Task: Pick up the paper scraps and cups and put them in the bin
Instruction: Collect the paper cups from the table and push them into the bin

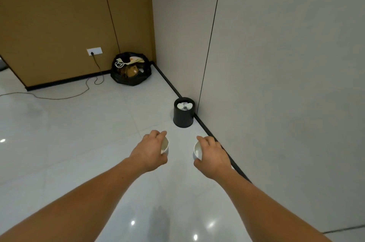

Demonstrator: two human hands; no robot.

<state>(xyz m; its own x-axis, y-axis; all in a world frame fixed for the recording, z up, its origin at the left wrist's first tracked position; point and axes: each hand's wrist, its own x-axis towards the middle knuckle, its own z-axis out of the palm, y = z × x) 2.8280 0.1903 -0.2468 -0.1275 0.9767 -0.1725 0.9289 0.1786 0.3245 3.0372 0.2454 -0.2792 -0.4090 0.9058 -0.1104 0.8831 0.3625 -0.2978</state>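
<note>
Near one bin, two hands — two cups held

My arms reach forward, palms down: left hand grips left cup, right hand grips right cup.

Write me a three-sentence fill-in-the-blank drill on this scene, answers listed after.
1. The left hand grips the left cup, the right hand the right cup; both cups are ____.
2. The bin beside the wall is coloured ____.
3. The rubbish bag sits in the room's far ____.
Missing words: white; black; corner.
</note>
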